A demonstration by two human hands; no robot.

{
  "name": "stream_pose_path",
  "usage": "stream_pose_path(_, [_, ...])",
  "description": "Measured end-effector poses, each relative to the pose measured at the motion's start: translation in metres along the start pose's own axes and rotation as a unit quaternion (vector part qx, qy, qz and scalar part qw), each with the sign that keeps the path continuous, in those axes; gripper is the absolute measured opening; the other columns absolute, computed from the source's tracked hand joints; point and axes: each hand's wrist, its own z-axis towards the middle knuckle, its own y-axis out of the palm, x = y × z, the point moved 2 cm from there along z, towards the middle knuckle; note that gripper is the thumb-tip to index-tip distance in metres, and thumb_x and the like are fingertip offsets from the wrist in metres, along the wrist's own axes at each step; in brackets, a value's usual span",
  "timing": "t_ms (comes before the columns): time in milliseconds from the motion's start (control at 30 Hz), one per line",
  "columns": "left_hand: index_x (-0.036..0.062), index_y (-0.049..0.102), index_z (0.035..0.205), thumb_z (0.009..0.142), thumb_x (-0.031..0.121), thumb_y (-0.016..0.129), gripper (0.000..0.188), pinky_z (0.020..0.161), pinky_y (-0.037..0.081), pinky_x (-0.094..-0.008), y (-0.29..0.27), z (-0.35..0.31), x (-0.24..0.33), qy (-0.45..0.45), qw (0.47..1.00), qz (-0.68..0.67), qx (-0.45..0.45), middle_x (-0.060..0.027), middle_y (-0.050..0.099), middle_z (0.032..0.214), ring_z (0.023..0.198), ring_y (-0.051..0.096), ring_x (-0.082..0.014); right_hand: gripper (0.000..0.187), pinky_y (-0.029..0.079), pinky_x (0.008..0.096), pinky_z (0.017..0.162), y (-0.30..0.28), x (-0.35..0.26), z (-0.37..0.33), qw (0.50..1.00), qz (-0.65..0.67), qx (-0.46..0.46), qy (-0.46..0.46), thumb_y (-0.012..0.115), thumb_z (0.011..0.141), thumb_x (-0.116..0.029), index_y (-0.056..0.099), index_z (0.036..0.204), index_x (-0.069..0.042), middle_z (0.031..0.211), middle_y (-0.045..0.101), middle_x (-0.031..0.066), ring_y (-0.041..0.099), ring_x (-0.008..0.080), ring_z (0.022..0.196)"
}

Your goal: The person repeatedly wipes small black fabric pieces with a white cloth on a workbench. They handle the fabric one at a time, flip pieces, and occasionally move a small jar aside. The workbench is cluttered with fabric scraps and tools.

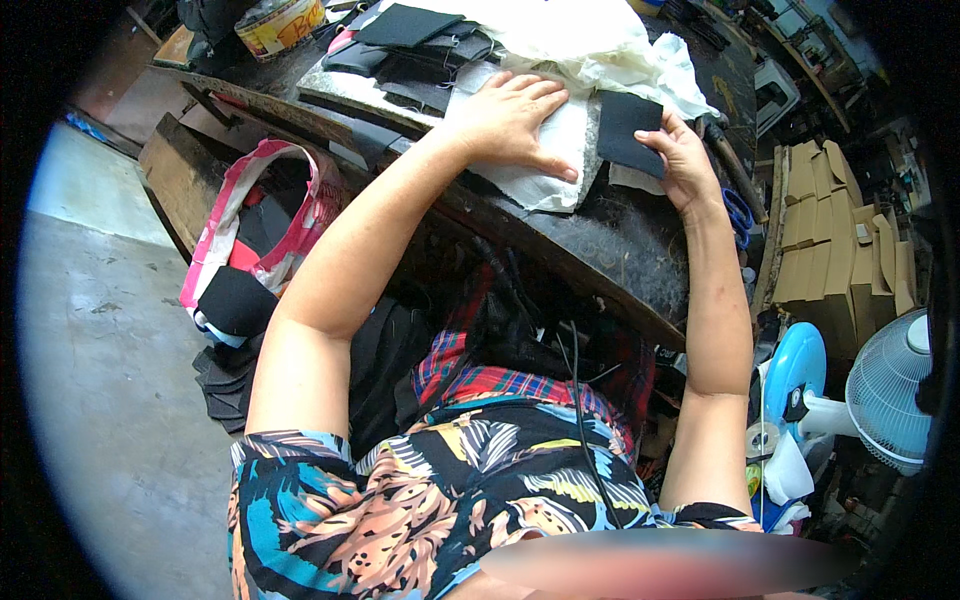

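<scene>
The right hand has a narrow pinch on the right edge of a flat, black, rectangular piece of fabric-like material, thumb on top, other fingertips partly hidden. The piece is just right of a white sheet of soft-looking cloth, over the dark, worn workbench. Flat beyond the pinch, it is probably light, bendable but fairly stiff, neither slippery nor fragile; an edge or corner seems the best hold. The left hand lies palm down on the white cloth, fingers spread, gripping nothing visible; I cannot tell what is under the palm. Farther out are a stack of similar black pieces and blue-handled scissors
</scene>
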Motion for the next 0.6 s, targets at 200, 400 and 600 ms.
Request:
stream_pose_path(200, [0.0039,0.040,0.144,0.064,0.081,0.061,0.113,0.116,0.018,-0.0444,-0.003,-0.004,0.002,0.011,1.000,-0.003,0.018,-0.0155,0.039,0.148,0.140,0.031,-0.0289,0.042,0.055,0.0215,0.060,0.008,0.014,0.005,0.999,-0.019,-0.002,0.029,0.067,0.082,0.003,0.051,0.120,-0.002,0.098,0.067,0.0084,0.067,0.0113,0.076])
stream_pose_path(400, [0.0047,0.039,0.144,0.061,0.079,0.064,0.114,0.116,0.018,-0.0466,-0.004,-0.003,0.003,0.012,1.000,-0.002,0.015,-0.0153,0.039,0.148,0.140,0.031,-0.0296,0.043,0.041,0.0155,0.042,0.005,0.021,0.011,0.997,-0.070,0.011,0.017,0.071,0.080,-0.003,0.052,0.118,-0.004,0.087,0.064,0.0011,0.057,0.0029,0.061])
stream_pose_path(600, [0.0226,0.042,0.145,0.064,0.077,0.065,0.100,0.113,0.022,-0.0479,-0.005,-0.004,0.004,0.039,0.998,-0.023,0.047,-0.0162,0.040,0.147,0.137,0.034,-0.0333,0.043,0.036,0.0152,0.040,0.008,0.024,0.016,0.997,-0.078,0.013,0.017,0.070,0.078,-0.003,0.054,0.118,-0.004,0.083,0.062,0.0004,0.051,0.0019,0.056])
